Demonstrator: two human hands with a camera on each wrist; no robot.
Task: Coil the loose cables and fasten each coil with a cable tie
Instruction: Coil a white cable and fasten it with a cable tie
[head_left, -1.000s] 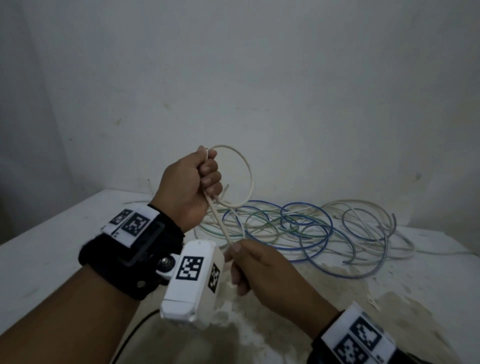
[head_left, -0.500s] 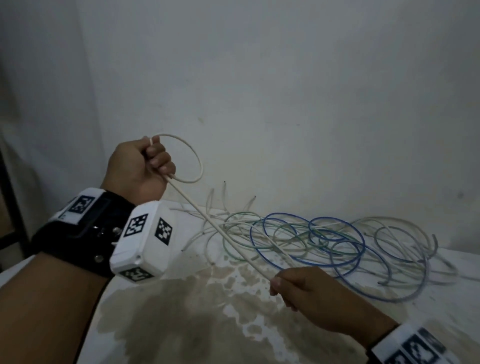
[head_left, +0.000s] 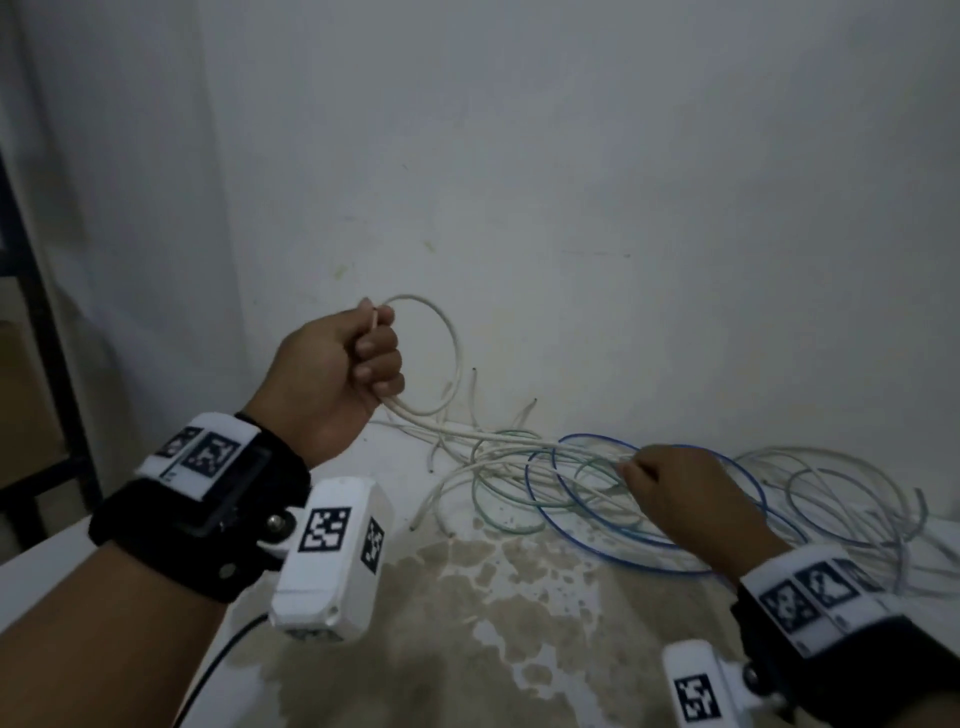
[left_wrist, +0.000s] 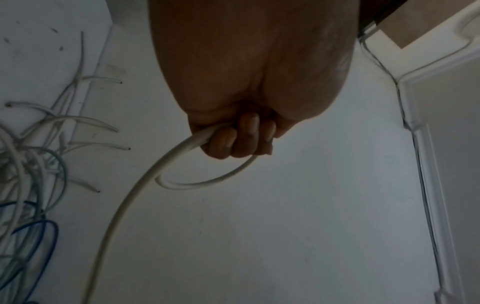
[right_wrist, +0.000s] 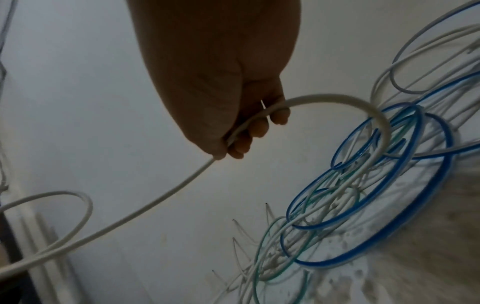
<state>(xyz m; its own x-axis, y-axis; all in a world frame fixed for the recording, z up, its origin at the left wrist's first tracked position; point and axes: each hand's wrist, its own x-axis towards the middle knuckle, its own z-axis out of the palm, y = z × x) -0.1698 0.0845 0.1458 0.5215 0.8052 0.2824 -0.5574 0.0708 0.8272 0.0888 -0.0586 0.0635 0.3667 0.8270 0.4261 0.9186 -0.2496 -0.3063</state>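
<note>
White cable (head_left: 457, 358): we see it gripped in two places. The left hand (head_left: 332, 374) is fisted around it, raised above the table (head_left: 62, 551) near the wall (head_left: 571, 156); the wrist view shows the fingers (left_wrist: 244, 135) curled tight over the strand. One small loop stands out from that fist, its cut end poking up beside the thumb. From the underside of the fist the cable runs down and to the right, fairly taut, to the right hand (head_left: 680, 488).

The right hand closes on the same strand, low over the cable pile (head_left: 649, 493); its wrist view shows the fingers (right_wrist: 257, 127) wrapped round the white cable (right_wrist: 145, 207), which bends out past them in an arc toward the heap.

Pile: loose loops of white, green and blue cable (head_left: 644, 551) lying tangled on the table against the wall, several cut ends sticking up. The blue loops are the widest and lie around and beneath the right hand.

Table surface: white, with a large brownish stain (head_left: 467, 613) toward us from the pile. Both wrists carry black straps with white marker-tagged camera units (head_left: 332, 556). A dark frame (head_left: 47, 332) stands at the far left.
</note>
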